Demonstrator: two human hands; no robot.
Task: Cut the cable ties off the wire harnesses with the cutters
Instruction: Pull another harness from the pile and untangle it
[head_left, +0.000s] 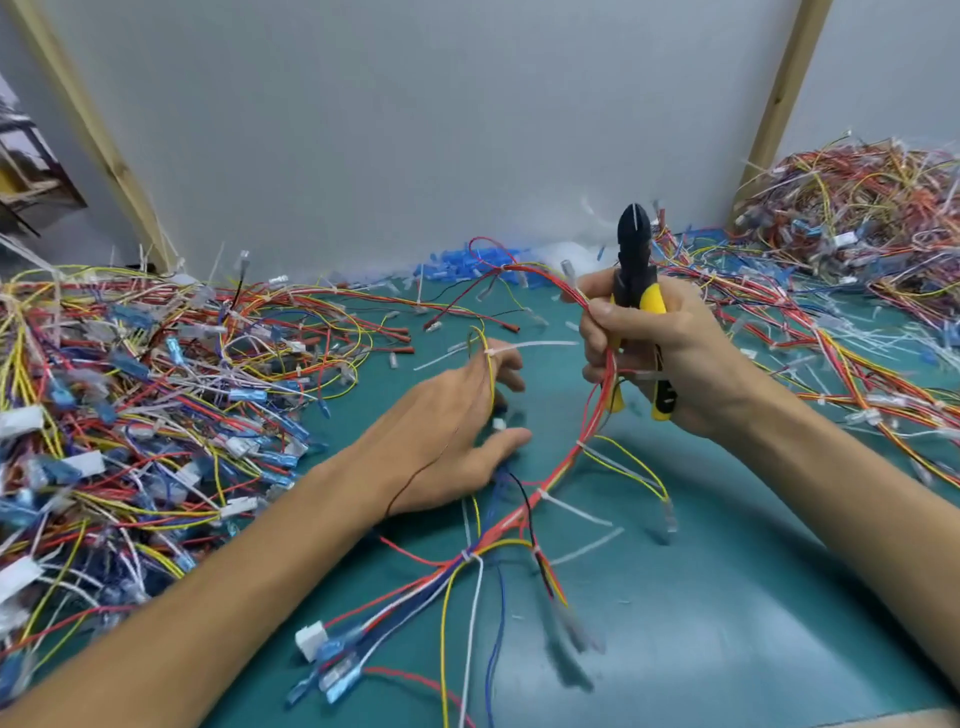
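A flat grey panel (415, 114) forms the back wall and fills the upper middle of the view. Along its left edge runs a pale wooden left batten (104, 145), tilted, and along its right edge a right batten (784, 98) of the same wood. Left of the panel, beyond that batten, is a dark patch (31, 166) with yellow-brown shapes; picture or opening, I cannot tell. Right of the panel a light grey wall (893, 67) continues. Below the panel lies a teal-green table mat (727, 623). The light is soft and even.
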